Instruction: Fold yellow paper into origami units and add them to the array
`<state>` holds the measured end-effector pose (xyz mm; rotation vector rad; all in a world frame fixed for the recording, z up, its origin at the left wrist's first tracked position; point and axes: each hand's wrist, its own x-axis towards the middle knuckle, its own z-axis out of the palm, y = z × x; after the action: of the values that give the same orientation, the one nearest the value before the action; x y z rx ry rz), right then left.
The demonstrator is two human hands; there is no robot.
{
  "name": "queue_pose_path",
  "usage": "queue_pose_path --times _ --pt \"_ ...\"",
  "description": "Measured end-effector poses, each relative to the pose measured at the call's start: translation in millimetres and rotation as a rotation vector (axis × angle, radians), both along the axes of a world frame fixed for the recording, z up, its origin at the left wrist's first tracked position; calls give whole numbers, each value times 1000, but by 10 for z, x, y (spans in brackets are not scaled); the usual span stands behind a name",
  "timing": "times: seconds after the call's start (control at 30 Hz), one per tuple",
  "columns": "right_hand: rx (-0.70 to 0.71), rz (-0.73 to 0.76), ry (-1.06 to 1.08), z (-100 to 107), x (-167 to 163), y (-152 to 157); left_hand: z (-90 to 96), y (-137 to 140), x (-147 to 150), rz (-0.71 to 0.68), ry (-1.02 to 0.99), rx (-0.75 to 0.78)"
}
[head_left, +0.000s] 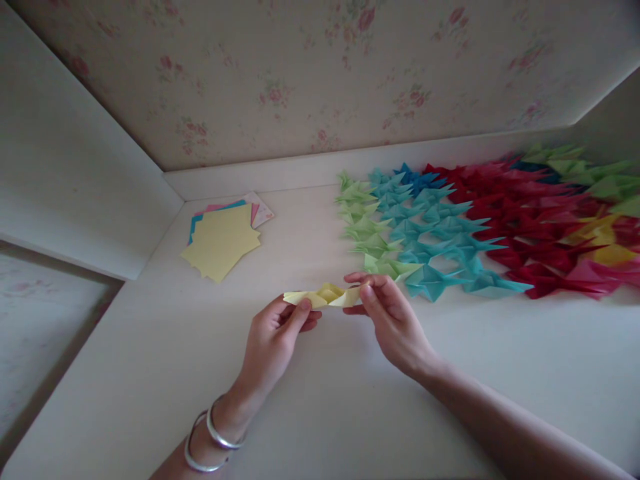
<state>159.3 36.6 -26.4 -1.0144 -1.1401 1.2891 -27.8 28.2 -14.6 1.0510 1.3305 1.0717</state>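
Observation:
A small folded origami piece of pale yellow paper point(330, 293) is held level above the white table, in front of me. My left hand point(280, 333) pinches its left end between thumb and fingers. At the other end, my right hand point(387, 317) grips the right tip the same way. The paper's middle bulges up a little between the two hands. Just beyond my right hand lies a light green folded paper piece point(387, 267), the nearest of a row.
Left of centre, a stack of yellow paper sheets point(223, 237) rests over blue and pink ones. Rows of turquoise origami pieces point(433, 283) and red origami pieces point(505, 230) cover the table's right side. A low white ledge point(250, 177) runs along the flowered wall; a white panel point(75, 140) stands left.

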Motion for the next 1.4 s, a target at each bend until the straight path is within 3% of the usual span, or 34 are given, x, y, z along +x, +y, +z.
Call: queue_pose_path --times 0.17,0.37,0.53,0.7,0.83,1.03,1.17,1.27,1.4 --pt "55 -131 15 -25 11 27 14 -9 8 12 -38 -10" --pt "48 -158 14 -16 10 36 0 0 -14 -32 7 25" --pt "122 -139 -37 -11 26 35 39 -19 -7 -109 126 181" --pt "166 -95 -113 -74 49 23 57 -40 -25 -43 260 278" --pt "163 -137 -200 -120 64 8 39 -5 -54 -73 333 446" --pt "123 -192 -322 -119 172 -43 -16 -34 -81 -106 448 524" --pt "169 -237 -443 -73 294 -96 -52 -44 -70 -136 454 599" --pt "189 -198 -543 11 402 -175 -73 -34 -38 -182 439 603" --pt "108 -13 -734 220 640 -301 -77 -75 18 -312 335 582"
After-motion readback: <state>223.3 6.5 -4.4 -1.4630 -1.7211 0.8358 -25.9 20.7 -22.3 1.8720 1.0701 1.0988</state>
